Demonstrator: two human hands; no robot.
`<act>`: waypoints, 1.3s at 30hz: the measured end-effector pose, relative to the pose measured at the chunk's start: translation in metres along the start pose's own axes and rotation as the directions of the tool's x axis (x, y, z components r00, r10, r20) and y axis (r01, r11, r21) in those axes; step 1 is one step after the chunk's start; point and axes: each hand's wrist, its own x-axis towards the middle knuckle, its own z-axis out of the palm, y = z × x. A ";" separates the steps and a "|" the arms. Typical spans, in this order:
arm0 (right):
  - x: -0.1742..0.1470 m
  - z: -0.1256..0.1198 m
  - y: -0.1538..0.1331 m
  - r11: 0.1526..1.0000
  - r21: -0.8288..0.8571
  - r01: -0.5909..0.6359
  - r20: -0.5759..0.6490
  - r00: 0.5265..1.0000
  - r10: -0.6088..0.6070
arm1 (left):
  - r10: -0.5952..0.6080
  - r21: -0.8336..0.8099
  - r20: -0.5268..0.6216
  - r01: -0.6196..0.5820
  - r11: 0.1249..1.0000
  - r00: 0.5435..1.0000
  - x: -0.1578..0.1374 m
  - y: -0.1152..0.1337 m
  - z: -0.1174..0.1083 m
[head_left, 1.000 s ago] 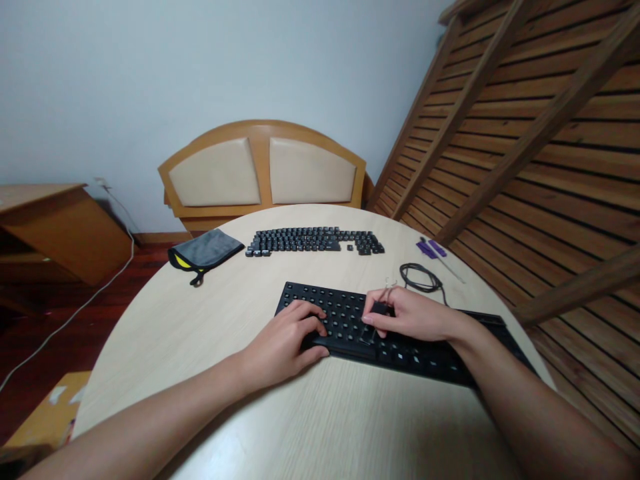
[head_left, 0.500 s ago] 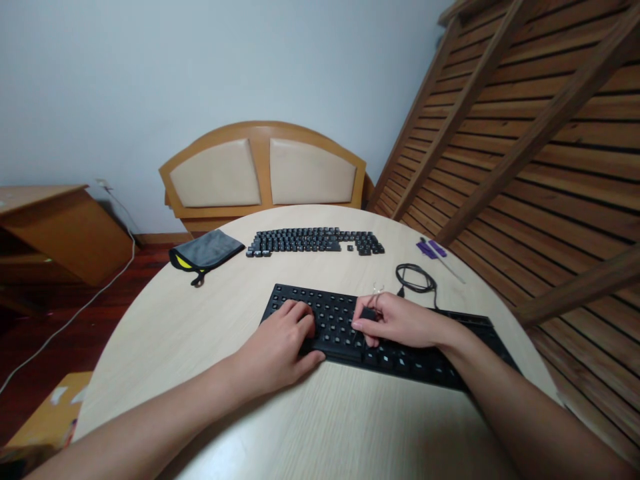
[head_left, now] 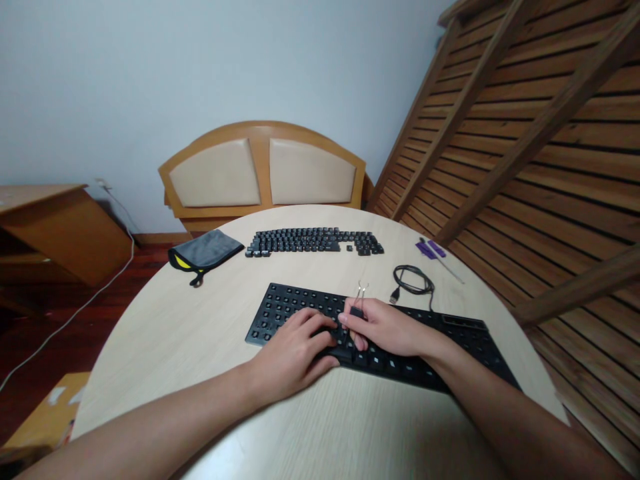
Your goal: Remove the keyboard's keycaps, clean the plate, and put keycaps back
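Head view: two bare forearms slant up from the lower corners towards each other, both palm down, the right one crossing over the right part of the keyboard point(head_left: 280, 312). That keyboard lies on the round table point(head_left: 190, 353), its right end nearer, most of its key caps off.

The left hand point(head_left: 299, 350) rests on it, fingers loosely bent and apart, thumb along the front edge. Just beside it, the right hand point(head_left: 387, 327) is closed, thumb against fingers, on a small tool point(head_left: 357, 311) with a black grip and two thin wires sticking up; its lower end is partly hidden. Whether the hands touch, I cannot tell.

Low at the left sits a yellowish box point(head_left: 50, 413), contents not visible. Behind the keyboard, a coiled cable point(head_left: 415, 279) ends in a plug; further off are a folded grey cloth point(head_left: 210, 248) with yellow lining, purple pieces point(head_left: 430, 249) and rows of loose key caps point(head_left: 300, 240).

Beyond stand a wooden cabinet point(head_left: 75, 227), its shelf dim, a padded headboard point(head_left: 263, 167), leaning slats point(head_left: 540, 133) and a pale wall point(head_left: 250, 60).
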 end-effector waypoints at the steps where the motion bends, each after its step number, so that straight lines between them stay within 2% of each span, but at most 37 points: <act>1: 0.003 0.003 0.002 1.000 0.011 0.005 -0.024 1.000 -0.004 | 0.005 -0.013 -0.007 -0.005 1.000 1.000 0.000 -0.001 0.001; 8: 0.013 0.020 0.013 0.996 0.079 0.046 -0.184 0.983 -0.030 | -0.013 -0.043 -0.032 0.012 0.999 0.999 -0.004 -0.011 0.003; 13: 0.013 0.020 0.013 0.988 0.141 0.067 -0.192 0.981 -0.039 | 0.001 -0.046 -0.026 -0.002 0.999 1.000 -0.005 -0.013 0.003; 18: 0.017 0.018 0.014 0.960 0.271 0.071 -0.194 0.981 -0.018 | -0.059 -0.151 -0.031 0.054 0.987 0.998 -0.006 -0.015 0.001; 25: 0.020 0.013 0.012 0.964 0.263 0.033 -0.239 0.971 0.032 | -0.069 -0.113 -0.037 0.064 0.992 0.997 -0.003 -0.017 -0.009; 28: 0.019 0.009 0.008 0.971 0.238 0.013 -0.234 0.971 0.045 | -0.078 -0.063 -0.090 0.072 0.995 0.993 0.001 -0.023 -0.018; 33: 0.016 0.006 0.005 0.979 0.203 0.010 -0.190 0.981 0.029 | -0.216 0.047 -0.232 0.232 0.972 0.948 0.019 -0.051 -0.039; 36: 0.016 0.007 0.005 0.983 0.184 0.004 -0.173 0.984 0.029 | -0.261 0.099 -0.240 0.291 0.951 0.935 0.035 -0.080 -0.049; 39: 0.016 0.008 0.006 0.984 0.180 0.000 -0.167 0.985 0.031 | -0.290 0.193 -0.193 0.326 0.925 0.937 0.052 -0.114 -0.054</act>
